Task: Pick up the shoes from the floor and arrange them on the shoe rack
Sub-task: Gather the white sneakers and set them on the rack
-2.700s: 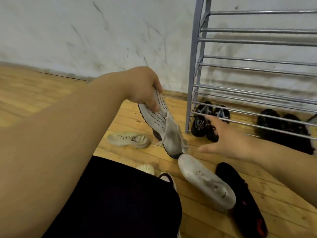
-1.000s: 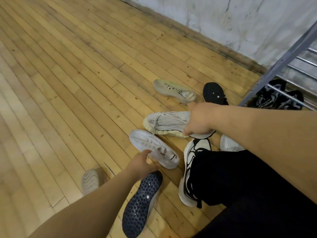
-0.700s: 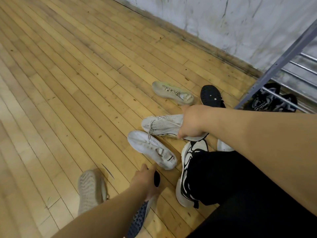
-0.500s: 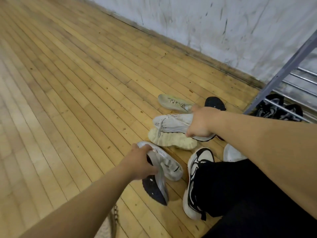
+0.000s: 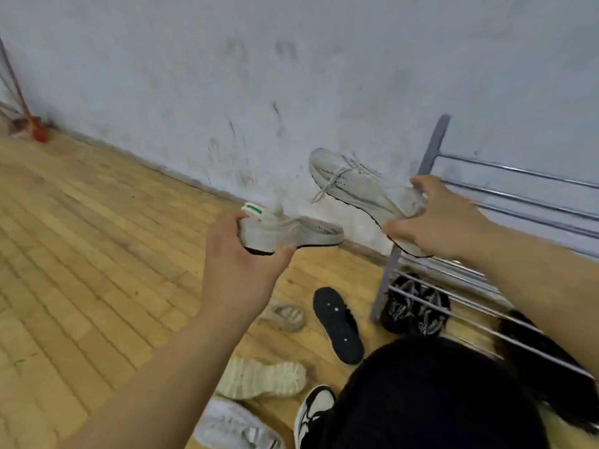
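My left hand [image 5: 241, 254] grips the heel of a white sneaker with a green heel tab [image 5: 291, 230], held in the air with its toe pointing right. My right hand [image 5: 440, 222] grips the heel end of a white knit sneaker with loose laces [image 5: 356, 186], raised beside the grey metal shoe rack [image 5: 431, 160]. The rack stands against the wall at the right, and a black pair [image 5: 415, 306] sits on its lowest shelf.
On the wooden floor below lie a black sole-up shoe [image 5: 337, 325], a beige shoe [image 5: 285, 315], a cream sole-up shoe [image 5: 262, 377], a white shoe [image 5: 233, 429] and a black-and-white sneaker [image 5: 311, 416]. My dark-clothed knee [image 5: 437, 400] fills the lower right.
My left hand has picked a white sneaker off the floor. Both hands have risen with their shoes, and my view has swung up and right toward the wall and rack.
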Motion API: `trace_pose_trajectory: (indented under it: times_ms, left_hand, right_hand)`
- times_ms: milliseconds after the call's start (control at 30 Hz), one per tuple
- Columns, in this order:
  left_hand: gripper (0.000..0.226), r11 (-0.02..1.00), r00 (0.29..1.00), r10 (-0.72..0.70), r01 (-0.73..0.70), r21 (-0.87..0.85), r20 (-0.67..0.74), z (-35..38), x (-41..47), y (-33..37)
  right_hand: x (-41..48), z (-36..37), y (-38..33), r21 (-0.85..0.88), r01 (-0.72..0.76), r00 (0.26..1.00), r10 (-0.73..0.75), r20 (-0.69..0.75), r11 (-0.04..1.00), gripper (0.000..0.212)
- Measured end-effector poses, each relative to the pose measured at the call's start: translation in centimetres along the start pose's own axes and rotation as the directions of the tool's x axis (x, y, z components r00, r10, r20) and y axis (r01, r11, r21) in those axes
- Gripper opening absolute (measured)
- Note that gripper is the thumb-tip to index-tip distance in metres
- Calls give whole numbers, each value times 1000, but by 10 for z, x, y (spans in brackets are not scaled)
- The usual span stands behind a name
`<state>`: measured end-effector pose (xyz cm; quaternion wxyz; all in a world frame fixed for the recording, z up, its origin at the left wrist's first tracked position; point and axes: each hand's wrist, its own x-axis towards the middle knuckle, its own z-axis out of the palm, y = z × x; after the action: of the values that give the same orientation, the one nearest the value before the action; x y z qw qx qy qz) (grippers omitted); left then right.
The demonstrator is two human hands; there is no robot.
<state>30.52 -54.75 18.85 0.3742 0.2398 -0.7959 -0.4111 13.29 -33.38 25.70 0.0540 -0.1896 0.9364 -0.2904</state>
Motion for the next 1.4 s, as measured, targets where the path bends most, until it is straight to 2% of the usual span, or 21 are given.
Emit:
trace_pose_trajectory:
  times_ms: [133,267,367,500,567,667,767,900,967,1033,1100,1167,1233,1300,1400]
  left_hand:
    - [61,968,985,168,-173,-183,-42,52,-3,79]
    - [64,872,906,422,-418,-256,-42,118,-16,148]
    - [63,812,854,517,-467,-349,63,177,-27,189]
    - [62,777,791,590,-501,-381,162,259,-46,220]
    - [65,771,769,610,-518,-371,194,297,-54,221]
    - [73,829,777,549,-457,-322,309,335,-69,209]
    - [73,878,785,473,-378,-295,401,353,-80,202]
    - [67,872,762,474,-334,-359,441,357,-88,209]
    - [74,897,777,416,-267,-352,472,356,-89,213]
    - [90,920,775,370,-231,-316,512,355,-88,213]
    - [115,936,735,340,-204,-286,587,351,-86,213]
    - [124,948,668,315,-195,-250,674,349,-84,215]
    - [118,959,627,282,-168,-228,726,350,-81,217]
    - [109,963,593,266,-123,-240,760,351,-79,217]
    - [91,949,491,263,21,-313,831,354,-78,217]
  right_hand:
    - [-34,-81,61,153,-89,952,129,-276,984,102]
    - [-74,-120,134,356,-228,833,371,-412,906,99]
    - [-92,-134,189,503,-286,734,524,-432,815,83]
    - [-89,-154,243,681,-306,654,666,-357,666,102]
    - [-84,-163,262,694,-273,635,667,-390,666,94]
    - [-81,-172,282,691,-270,616,672,-411,670,87]
    - [-73,-179,298,711,-286,619,690,-374,642,91]
    - [-73,-180,306,697,-272,693,638,-337,663,97]
    - [-76,-181,310,693,-258,747,594,-298,673,96]
    - [-80,-184,315,743,-234,796,563,-224,627,84]
    - [-85,-190,321,820,-191,822,545,-167,540,63]
    - [-89,-195,329,884,-147,838,530,-127,444,42]
    - [-91,-197,335,903,-138,841,530,-111,407,34]
    - [-91,-195,339,900,-147,841,531,-105,411,36]
    - [-91,-194,343,904,-141,843,528,-105,404,39]
